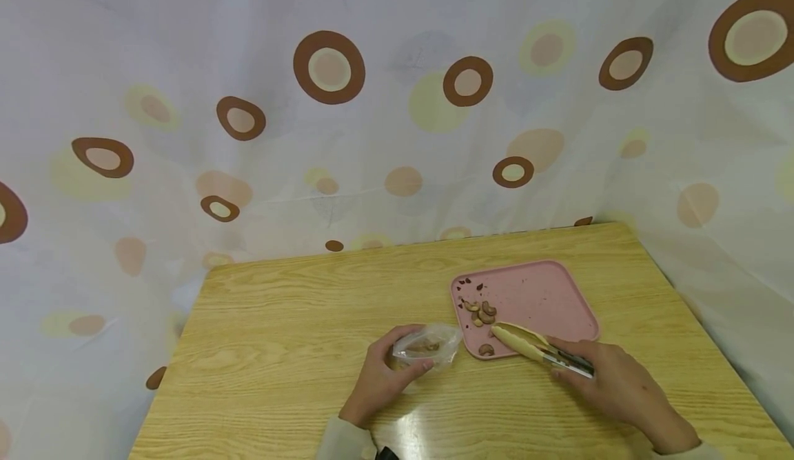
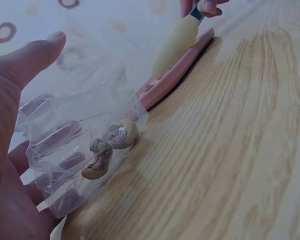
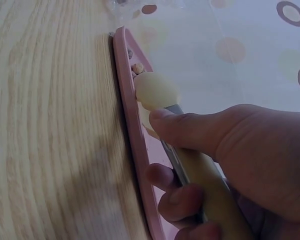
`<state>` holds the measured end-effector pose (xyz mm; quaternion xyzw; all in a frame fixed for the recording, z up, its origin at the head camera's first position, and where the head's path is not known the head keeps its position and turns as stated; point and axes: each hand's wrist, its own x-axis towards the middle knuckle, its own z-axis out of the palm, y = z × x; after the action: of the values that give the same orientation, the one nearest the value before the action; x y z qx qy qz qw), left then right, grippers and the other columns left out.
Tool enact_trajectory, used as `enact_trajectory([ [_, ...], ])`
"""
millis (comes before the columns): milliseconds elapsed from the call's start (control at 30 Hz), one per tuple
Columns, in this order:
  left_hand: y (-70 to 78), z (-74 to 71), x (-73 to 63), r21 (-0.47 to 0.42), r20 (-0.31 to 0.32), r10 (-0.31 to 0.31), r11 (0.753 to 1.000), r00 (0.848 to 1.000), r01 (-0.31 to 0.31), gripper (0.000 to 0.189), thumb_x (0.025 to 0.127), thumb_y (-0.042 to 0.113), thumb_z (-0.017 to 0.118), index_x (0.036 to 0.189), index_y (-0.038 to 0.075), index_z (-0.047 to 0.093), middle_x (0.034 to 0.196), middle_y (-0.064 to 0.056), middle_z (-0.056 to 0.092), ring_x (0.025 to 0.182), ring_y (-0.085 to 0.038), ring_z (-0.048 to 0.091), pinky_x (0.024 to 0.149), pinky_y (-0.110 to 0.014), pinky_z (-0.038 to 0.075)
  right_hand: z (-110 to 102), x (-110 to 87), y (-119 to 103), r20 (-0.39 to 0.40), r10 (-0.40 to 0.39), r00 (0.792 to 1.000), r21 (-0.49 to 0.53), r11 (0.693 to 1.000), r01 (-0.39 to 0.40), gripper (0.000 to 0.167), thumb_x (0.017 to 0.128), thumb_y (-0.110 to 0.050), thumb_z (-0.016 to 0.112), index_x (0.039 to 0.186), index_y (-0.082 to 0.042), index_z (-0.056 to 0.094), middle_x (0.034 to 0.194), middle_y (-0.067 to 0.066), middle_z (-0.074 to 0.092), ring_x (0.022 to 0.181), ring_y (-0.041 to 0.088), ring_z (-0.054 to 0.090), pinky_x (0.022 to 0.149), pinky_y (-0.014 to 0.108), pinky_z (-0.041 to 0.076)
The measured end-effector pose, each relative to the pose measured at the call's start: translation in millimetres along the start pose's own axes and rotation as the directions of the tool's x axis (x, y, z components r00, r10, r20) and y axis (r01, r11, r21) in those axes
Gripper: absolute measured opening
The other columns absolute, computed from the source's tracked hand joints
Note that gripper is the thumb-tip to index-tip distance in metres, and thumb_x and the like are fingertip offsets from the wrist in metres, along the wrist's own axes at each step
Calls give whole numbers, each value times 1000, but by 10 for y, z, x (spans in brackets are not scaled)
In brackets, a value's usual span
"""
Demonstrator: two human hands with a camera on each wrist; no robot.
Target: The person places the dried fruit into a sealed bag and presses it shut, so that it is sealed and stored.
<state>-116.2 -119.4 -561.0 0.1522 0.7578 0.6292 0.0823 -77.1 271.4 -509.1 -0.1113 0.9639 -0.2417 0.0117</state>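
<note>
My left hand holds a clear plastic bag upright on the table with its mouth spread, fingers and thumb around its sides. A few cashews lie inside the bag. My right hand grips a pair of tongs with cream tips and metal handles. The tong tips reach over the near left part of a pink tray. Just beyond them sits a small pile of cashews; another cashew lies by the tray's near left corner.
Dark flakes are scattered along the tray's left side. The tray rests on a wood-grain table, and a patterned curtain hangs behind and at both sides. A small black object shows at the left wrist.
</note>
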Motion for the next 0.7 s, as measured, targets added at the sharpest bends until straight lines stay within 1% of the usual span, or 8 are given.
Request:
enact_trajectory([
  [133, -9, 2, 5, 8, -4, -6, 1000, 1000, 6, 50, 96, 25, 85, 142, 34, 70, 145, 3, 70, 121, -22, 69, 103, -31, 55, 0, -16, -4, -9, 1, 1000, 8, 1000, -1, 52, 92, -32, 90, 139, -16, 77, 124, 12, 82, 102, 22, 74, 75, 36, 57],
  [200, -9, 4, 8, 11, -8, -7, 1000, 1000, 7, 50, 96, 25, 85, 142, 34, 70, 146, 3, 70, 121, -22, 69, 103, -31, 54, -2, -31, -8, -19, 5, 1000, 26, 1000, -4, 52, 92, -33, 89, 139, -16, 77, 124, 12, 82, 103, 22, 74, 75, 34, 57],
  [267, -6, 5, 7, 15, -16, -9, 1000, 1000, 9, 50, 96, 25, 86, 142, 35, 70, 146, 4, 70, 122, -21, 69, 104, -31, 54, -11, -46, -9, -28, 9, 1000, 49, 999, -8, 52, 93, -33, 89, 140, -15, 76, 125, 13, 82, 101, 20, 74, 74, 32, 56],
  [367, 3, 9, 5, 22, -24, -14, 1000, 1000, 15, 49, 95, 26, 86, 141, 36, 71, 146, 5, 70, 123, -21, 69, 105, -31, 54, -35, -62, -3, -37, 19, 999, 81, 997, -16, 51, 94, -33, 88, 140, -14, 76, 124, 14, 81, 96, 12, 71, 72, 29, 54],
  [467, 9, 12, 3, 25, -25, -22, 999, 999, 22, 49, 95, 26, 86, 141, 36, 71, 146, 7, 70, 123, -20, 69, 105, -30, 53, -57, -66, 3, -40, 27, 999, 98, 995, -23, 51, 94, -32, 88, 140, -13, 76, 122, 15, 81, 87, 5, 64, 69, 26, 51],
  [700, 4, 20, 3, 19, -24, -23, 1000, 999, 24, 49, 96, 26, 86, 141, 36, 71, 146, 7, 70, 124, -21, 69, 106, -30, 53, -84, -55, -10, -62, 19, 998, 120, 993, -12, 53, 94, -30, 88, 142, -11, 74, 119, 17, 82, 79, 2, 58, 65, 24, 48],
])
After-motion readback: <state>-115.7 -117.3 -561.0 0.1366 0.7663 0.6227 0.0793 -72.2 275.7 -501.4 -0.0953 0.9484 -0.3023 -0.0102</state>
